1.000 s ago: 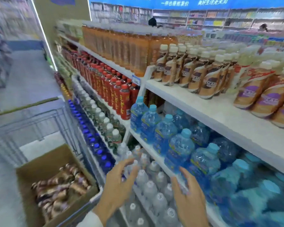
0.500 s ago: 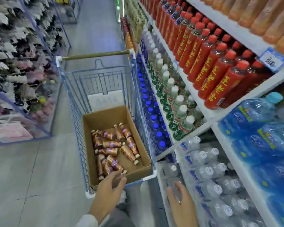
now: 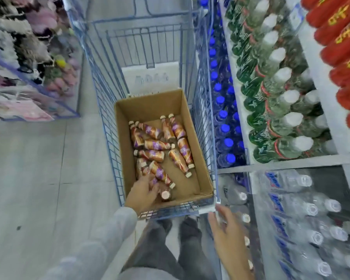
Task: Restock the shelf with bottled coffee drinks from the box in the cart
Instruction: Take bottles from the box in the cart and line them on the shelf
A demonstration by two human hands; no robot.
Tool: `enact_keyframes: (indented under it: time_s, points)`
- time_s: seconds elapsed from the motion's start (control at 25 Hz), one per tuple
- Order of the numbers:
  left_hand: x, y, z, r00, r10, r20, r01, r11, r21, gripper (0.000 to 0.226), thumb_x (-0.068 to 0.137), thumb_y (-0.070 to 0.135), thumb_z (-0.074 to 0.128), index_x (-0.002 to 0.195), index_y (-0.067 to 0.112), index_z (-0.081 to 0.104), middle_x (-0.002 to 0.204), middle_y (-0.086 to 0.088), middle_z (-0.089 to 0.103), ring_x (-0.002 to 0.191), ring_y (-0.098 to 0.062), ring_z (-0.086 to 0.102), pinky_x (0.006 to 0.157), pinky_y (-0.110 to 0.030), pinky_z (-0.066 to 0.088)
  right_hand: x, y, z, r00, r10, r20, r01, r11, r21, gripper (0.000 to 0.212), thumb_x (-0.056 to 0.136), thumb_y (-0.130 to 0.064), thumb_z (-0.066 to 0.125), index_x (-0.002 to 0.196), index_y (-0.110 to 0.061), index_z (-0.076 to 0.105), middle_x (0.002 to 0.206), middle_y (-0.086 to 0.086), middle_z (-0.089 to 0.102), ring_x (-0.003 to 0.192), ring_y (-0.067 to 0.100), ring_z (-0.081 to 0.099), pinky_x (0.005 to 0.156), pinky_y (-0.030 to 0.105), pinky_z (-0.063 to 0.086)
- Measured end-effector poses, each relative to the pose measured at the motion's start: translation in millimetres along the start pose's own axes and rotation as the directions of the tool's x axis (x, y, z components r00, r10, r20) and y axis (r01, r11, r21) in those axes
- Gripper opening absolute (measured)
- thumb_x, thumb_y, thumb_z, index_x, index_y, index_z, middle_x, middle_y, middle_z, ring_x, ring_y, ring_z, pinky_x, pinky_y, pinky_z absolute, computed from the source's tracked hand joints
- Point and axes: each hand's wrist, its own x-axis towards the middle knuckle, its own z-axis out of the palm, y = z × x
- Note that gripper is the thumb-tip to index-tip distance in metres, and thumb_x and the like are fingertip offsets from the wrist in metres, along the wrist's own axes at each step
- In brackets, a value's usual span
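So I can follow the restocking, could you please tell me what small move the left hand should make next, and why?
Probably close the left hand round the bottle under its fingers and lift it: the hand lies on bottles in the near corner of the box, while the right hand hangs open and empty.

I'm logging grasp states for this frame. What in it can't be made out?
Head view only.
- Left hand in the box: its fingers lie over the coffee bottles; blur hides whether they grip one.
- Their labels: too small and blurred to read.
- Red bottles: cut off by the right edge.
- Clear bottles: motion-blurred, partly behind the right hand.
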Motion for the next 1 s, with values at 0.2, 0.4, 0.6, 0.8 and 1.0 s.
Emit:
enact_keyframes:
  time_s: [0.2,0.4,0.6,0.8,1.0]
  points:
    - [122.7,-23.5,27.5,0.989,0.019,0.147,-0.075,0.919,0.388,0.042,0.096,0.015,0.052,0.138,0.009,0.053,0.135,-0.019,0.058,0.126,-0.036,0.053,0.101,-0.04,0.045,22.7,26.0,14.4,0.996,0.071,0.058,-0.069,0.997,-0.038,0.027,0.092,-0.04,0.065,0.119,-0.039,0.062,0.124,-0.029,0.061,0.12,-0.002,0.055,0.109,0.036,0.044]
    - [209.2,-55.5,76.3,0.866,-0.025,0.5,-0.41,0.538,0.737,0.064,0.089,0.028,0.063,0.15,0.022,0.044,0.154,-0.005,0.042,0.141,-0.029,0.034,0.113,-0.046,0.033,28.0,39.2,21.8,0.985,0.172,0.017,-0.173,0.981,0.085,0.025,0.086,-0.035,0.07,0.11,-0.042,0.068,0.117,-0.033,0.065,0.111,-0.012,0.058,0.096,0.024,0.044]
    - [224.9,-62.8,98.5,0.869,0.017,0.494,-0.47,0.335,0.816,0.057,0.089,0.035,0.06,0.143,0.022,0.05,0.145,-0.003,0.052,0.137,-0.028,0.037,0.113,-0.047,0.028,40.5,34.4,27.2,0.987,0.158,0.004,-0.158,0.981,0.113,0.035,0.076,-0.045,0.067,0.109,-0.037,0.07,0.113,-0.03,0.067,0.11,-0.011,0.06,0.096,0.021,0.043]
    - [177.0,-40.0,60.6,0.95,0.149,0.276,-0.253,0.885,0.391,0.07,0.087,0.037,0.072,0.151,0.022,0.044,0.148,-0.004,0.051,0.137,-0.027,0.04,0.113,-0.041,0.036,45.4,8.8,21.9,0.988,0.125,0.089,-0.129,0.991,0.046,0.027,0.089,-0.043,0.066,0.116,-0.044,0.065,0.119,-0.028,0.063,0.114,-0.008,0.056,0.098,0.022,0.042]
    - [84.9,6.5,-10.8,0.988,-0.135,0.077,0.153,0.776,-0.612,0.053,0.078,0.045,0.083,0.126,0.028,0.067,0.112,0.007,0.075,0.104,-0.014,0.07,0.096,-0.036,0.055,66.4,-26.1,32.9,0.975,0.0,0.222,0.023,0.995,-0.1,0.033,0.095,-0.05,0.058,0.127,-0.042,0.057,0.127,-0.027,0.059,0.12,-0.003,0.053,0.104,0.027,0.044]
